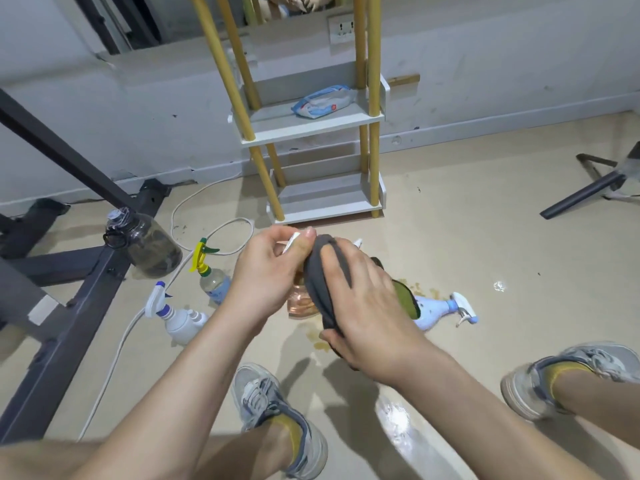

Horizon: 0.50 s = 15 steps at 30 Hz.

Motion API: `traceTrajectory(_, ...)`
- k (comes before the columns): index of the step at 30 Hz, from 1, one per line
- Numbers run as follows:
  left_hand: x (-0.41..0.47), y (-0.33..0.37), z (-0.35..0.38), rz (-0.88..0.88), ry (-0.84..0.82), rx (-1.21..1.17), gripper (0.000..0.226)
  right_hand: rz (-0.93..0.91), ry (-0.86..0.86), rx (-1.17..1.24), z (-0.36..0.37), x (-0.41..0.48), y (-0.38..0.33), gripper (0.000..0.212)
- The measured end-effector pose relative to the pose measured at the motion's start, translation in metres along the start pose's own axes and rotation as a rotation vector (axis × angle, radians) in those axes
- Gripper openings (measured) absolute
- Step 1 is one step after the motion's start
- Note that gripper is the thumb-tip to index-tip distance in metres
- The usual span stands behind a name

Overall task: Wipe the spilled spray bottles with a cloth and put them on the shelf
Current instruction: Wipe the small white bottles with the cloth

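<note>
My left hand (268, 271) grips a pinkish clear spray bottle (303, 303) by its white spray head, above the floor. My right hand (360, 299) holds a dark grey cloth (320, 271) with a green edge wrapped against that bottle. On the floor stand a clear bottle with a yellow-green trigger (207, 268) and a white bottle with a blue-white trigger (176, 317). A light blue bottle (446, 308) lies on its side at the right, beside a yellowish spill (318, 336). The white shelf with yellow posts (311, 129) stands straight ahead against the wall.
A wipes packet (323, 100) lies on the middle shelf. A large dark water jug (145, 244), a black metal frame (69, 278) and a white cable (207, 230) are at the left. A dark stand (595, 183) is at the right. My shoes (277, 417) are below.
</note>
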<state>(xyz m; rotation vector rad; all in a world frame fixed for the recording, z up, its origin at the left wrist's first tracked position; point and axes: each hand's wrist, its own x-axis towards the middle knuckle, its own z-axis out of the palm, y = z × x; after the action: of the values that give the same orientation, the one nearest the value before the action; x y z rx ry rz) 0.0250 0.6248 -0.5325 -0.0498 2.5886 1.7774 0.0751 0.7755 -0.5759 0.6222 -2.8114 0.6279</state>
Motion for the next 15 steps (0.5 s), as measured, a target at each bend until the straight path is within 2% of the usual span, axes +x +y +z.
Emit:
traceTrajectory(2, -0.002, 0.003, 0.002, -0.056, 0.083, 0.046, 0.047, 0.019, 0.104, -0.078, 0.018, 0.004, -0.005, 0.106)
traceTrajectory(5, -0.01, 0.008, 0.006, -0.019, 0.127, 0.373, 0.047, 0.163, 0.15, 0.059, 0.021, 0.015, -0.004, 0.083)
traceTrajectory(6, -0.014, 0.01, 0.006, 0.038, 0.134, 0.476, 0.042, 0.228, 0.111, 0.132, 0.014, 0.018, -0.003, 0.071)
traceTrajectory(8, -0.02, 0.012, 0.003, 0.211, 0.078, 0.514, 0.032, 0.276, -0.074, 0.366, -0.002, 0.023, 0.008, 0.049)
traceTrajectory(10, -0.025, 0.012, -0.004, 0.401, -0.121, 0.453, 0.023, 0.228, -0.361, 0.659, -0.024, 0.029, 0.023, 0.033)
traceTrajectory(12, -0.029, 0.01, -0.014, 0.516, -0.344, 0.451, 0.016, 0.184, -0.646, 0.891, -0.042, 0.031, 0.033, 0.027)
traceTrajectory(13, -0.028, 0.007, -0.019, 0.514, -0.412, 0.423, 0.018, 0.175, -0.68, 0.909, -0.045, 0.031, 0.035, 0.028)
traceTrajectory(15, -0.026, 0.007, -0.027, 0.328, -0.375, 0.268, 0.024, 0.19, -0.506, 0.763, -0.044, 0.03, 0.028, 0.027)
